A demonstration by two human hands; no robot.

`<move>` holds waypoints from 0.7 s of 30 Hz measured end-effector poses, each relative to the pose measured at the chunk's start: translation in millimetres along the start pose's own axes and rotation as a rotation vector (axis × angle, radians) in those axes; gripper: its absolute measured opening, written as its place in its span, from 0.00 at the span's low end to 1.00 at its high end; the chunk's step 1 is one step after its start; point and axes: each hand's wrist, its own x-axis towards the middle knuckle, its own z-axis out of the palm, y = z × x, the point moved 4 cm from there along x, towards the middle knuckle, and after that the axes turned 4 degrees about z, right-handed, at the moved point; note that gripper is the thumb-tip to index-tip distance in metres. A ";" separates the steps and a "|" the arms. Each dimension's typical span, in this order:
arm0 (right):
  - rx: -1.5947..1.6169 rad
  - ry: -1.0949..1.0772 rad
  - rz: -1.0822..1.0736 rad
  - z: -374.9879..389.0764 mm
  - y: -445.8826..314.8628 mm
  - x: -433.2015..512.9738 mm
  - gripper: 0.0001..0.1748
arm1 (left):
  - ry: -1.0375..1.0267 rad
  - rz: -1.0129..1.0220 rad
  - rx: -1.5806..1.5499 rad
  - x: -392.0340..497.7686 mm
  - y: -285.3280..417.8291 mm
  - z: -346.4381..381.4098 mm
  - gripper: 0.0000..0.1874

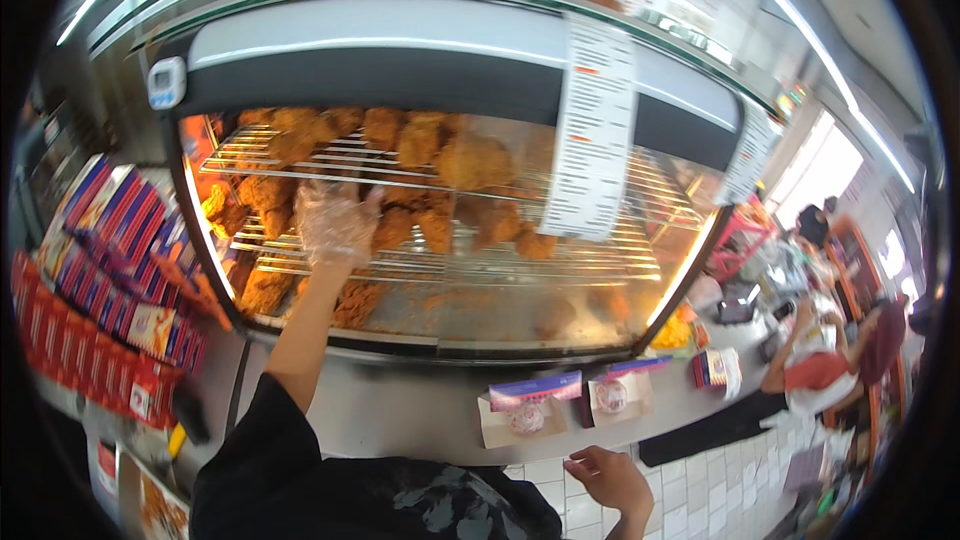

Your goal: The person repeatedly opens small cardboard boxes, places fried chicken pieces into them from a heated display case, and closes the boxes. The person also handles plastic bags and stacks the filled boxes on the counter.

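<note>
My left hand (335, 225), in a clear plastic glove, reaches into a lit food warming cabinet (375, 75). It is between two wire racks, among pieces of fried chicken (266, 199). The upper wire rack (322, 169) partly covers its fingers, so whether they grip a piece is hidden. More fried chicken (420, 139) rests on the upper rack, and some pieces lie on the cabinet floor. Bare and loosely curled, my right hand (611, 478) hangs near the counter's front edge with nothing visible in it.
Two opened cardboard boxes (491, 424) with round wrapped items stand on the steel counter (382, 409). Stacked cartons (120, 232) and red boxes (90, 341) are at left. A printed paper strip (592, 127) hangs over the cabinet front. Another person (817, 375) stands at right.
</note>
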 end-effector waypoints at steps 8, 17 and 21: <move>-0.048 0.016 0.073 -14.1 9.7 -4.2 0.27 | 0.224 0.104 -0.077 -24.1 1.0 -13.3 0.33; -0.060 -0.056 -0.131 -23.4 -26.8 14.6 0.27 | -0.182 0.121 0.008 -7.3 23.7 -30.3 0.39; -0.055 -0.047 -0.162 -20.2 -16.5 13.3 0.25 | 0.504 0.342 -0.176 -50.0 25.3 -12.9 0.33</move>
